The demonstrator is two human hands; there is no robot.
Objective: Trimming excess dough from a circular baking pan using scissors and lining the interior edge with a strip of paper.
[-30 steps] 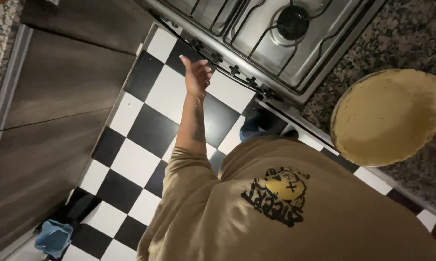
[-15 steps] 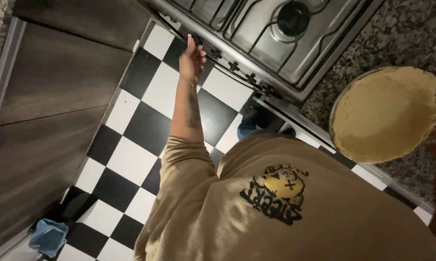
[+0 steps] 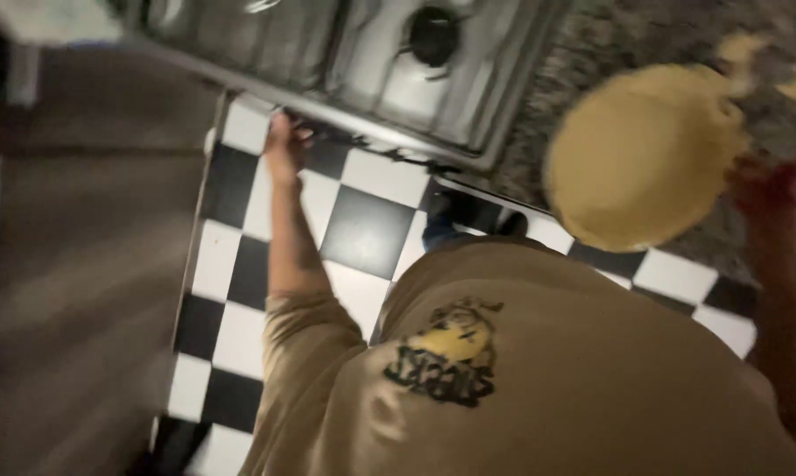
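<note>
nearest the camera, a tan t-shirt (image 3: 574, 370) with one dark and yellow print fills the frame from about 5 to 7 o'clock. from its sleeve one bare arm runs up toward 11 o'clock over the black and white checkered floor (image 3: 363, 231). at its end the left hand (image 3: 283, 145) meets the front edge of the steel gas stove (image 3: 363, 79), where the dark control knobs (image 3: 345, 139) sit; the fingers curl in at that edge, but blur hides whether they grip a knob or only touch it.

at 3 o'clock the right hand (image 3: 781, 198) is a reddish blur just beside the rim of one round pan (image 3: 645, 154). it touches the rim at the pan's right side, yet i cannot tell how the fingers lie. the pan holds one pale yellow flat round of batter or dough that covers nearly its whole inside, smooth and even in colour. the pan lies over the speckled stone countertop (image 3: 610, 44) at about 2 o'clock, right of the stove.

farther off, at 12 o'clock, one black burner (image 3: 433, 35) shows on the stove top under its grate. a brown cabinet front (image 3: 81, 264) stands at 9 o'clock.
</note>
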